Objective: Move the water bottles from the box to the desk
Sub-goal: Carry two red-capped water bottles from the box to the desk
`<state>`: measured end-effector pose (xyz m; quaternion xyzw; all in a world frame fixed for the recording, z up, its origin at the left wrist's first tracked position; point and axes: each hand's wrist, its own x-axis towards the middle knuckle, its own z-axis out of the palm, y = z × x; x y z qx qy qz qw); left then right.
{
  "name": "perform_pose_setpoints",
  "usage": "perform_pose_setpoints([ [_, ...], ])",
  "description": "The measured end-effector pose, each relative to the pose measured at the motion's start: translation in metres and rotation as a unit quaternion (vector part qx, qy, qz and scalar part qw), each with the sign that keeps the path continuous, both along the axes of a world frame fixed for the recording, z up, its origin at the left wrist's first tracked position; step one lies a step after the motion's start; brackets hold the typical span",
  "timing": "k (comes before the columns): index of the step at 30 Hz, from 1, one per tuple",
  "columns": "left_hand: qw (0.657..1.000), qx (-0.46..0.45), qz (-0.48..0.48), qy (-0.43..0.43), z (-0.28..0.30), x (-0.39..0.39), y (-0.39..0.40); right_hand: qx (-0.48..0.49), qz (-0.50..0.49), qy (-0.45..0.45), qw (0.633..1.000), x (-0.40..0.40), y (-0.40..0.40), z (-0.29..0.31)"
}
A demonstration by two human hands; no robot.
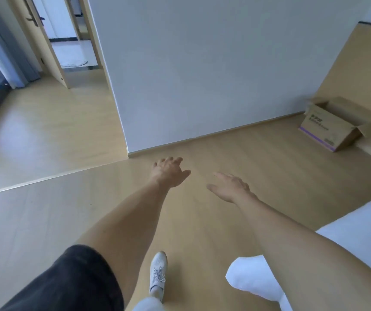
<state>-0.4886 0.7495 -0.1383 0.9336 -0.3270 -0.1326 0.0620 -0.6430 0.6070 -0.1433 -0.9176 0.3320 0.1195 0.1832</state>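
Both arms reach forward over the wooden floor (45,221) at mid-frame; the left hand (170,173) and right hand (230,187) hold nothing, fingers loosely spread. The cardboard box (334,125) sits open on the floor at the right edge, beside the white wall (202,75), well apart from both hands; its contents cannot be made out.

Head view looks steeply down, floor (45,221) probably fairly near.
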Motion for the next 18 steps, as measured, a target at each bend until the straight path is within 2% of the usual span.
perform_pose_setpoints([
  [11, 0.986, -0.007, -0.164, 0.021, 0.02, 0.154, -0.198, -0.052, -0.163, 0.022, 0.985, 0.094, -0.146, 0.013],
  [18, 0.962, 0.0, -0.273, 0.027, 0.02, 0.165, -0.321, -0.051, -0.257, 0.03, 0.965, 0.097, -0.22, 0.013],
])
